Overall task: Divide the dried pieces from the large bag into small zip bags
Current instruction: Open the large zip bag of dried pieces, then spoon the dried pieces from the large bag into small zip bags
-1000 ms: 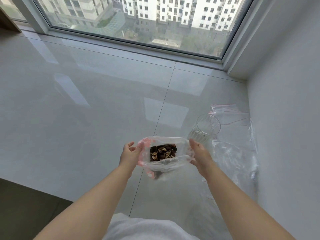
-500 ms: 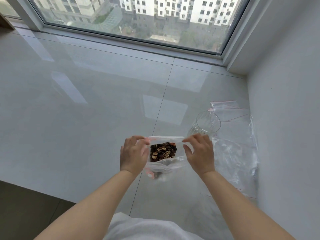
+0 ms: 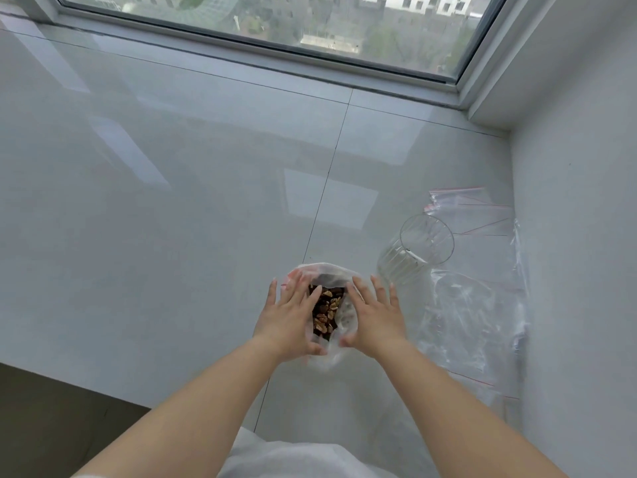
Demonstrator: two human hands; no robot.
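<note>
Between both hands, near the front edge of the glossy tiled ledge [image 3: 172, 208], sits a small zip bag [image 3: 327, 357] with its mouth open upward. Brown dried pieces [image 3: 325, 313] fill the inside, visible through the gap between the palms. Left hand [image 3: 289, 319] presses against the bag's left side, fingers straight and spread, thumb tucked under near the bottom edge. Right hand [image 3: 374, 320] mirrors it on the right side, fingers extended and flat on the plastic, thumb pointing inward toward the left thumb. Neither hand is curled around the bag; both push flat on it. Bag's far rim, with a reddish zip strip, shows above the fingertips. Just right of the right hand, a large clear bag [image 3: 479, 322] lies crumpled and flat on the ledge, close to the white wall [image 3: 579, 236]. Beyond it stands a clear ribbed glass [image 3: 418, 250], upright. Behind the glass, a stack of spare zip bags [image 3: 472, 210] with red strips lies flat. Window [image 3: 275, 19] runs along the far edge. White garment [image 3: 293, 457] shows at bottom centre.
</note>
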